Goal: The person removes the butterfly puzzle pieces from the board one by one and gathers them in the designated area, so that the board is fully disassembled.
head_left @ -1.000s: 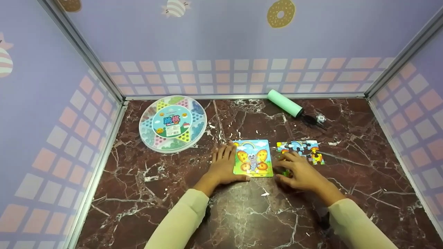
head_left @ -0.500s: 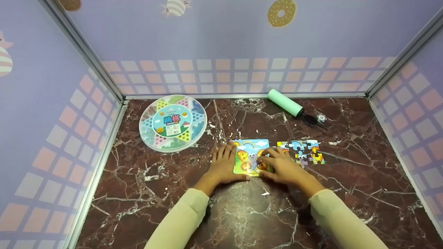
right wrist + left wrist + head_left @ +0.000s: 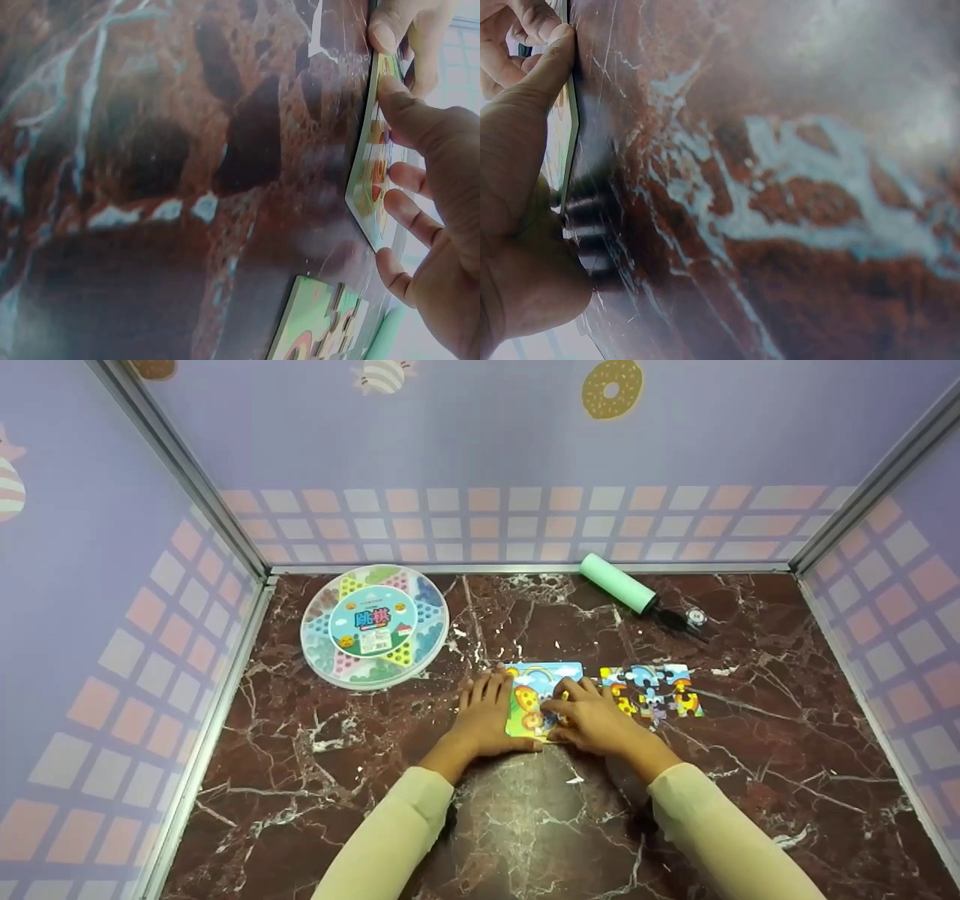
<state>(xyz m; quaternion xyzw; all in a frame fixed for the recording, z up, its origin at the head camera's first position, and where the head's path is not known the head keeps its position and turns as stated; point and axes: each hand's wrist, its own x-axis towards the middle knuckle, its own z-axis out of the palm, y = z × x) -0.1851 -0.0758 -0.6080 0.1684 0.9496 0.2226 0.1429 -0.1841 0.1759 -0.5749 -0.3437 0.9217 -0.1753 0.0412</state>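
Observation:
A square butterfly puzzle board lies flat on the marbled table. My left hand rests along its left side with straight fingers, the thumb at the bottom edge. Over the right half of the picture my right hand bends its thumb and fingers down onto the board; from the right wrist view, thumb and fingertips sit at the board's face. Whether a piece is pinched there, I cannot tell. Right of the board, joined puzzle pieces show part of a similar picture, with gaps along the lower edge.
A round Chinese checkers set lies at the back left. Toward the back wall are a mint-green cylinder, a black object and a small round dial. Patterned walls enclose the table on three sides.
My right hand has moved left from the joined pieces onto the board, uncovering more of those pieces and covering the butterfly's right side. The left hand has stayed in place.

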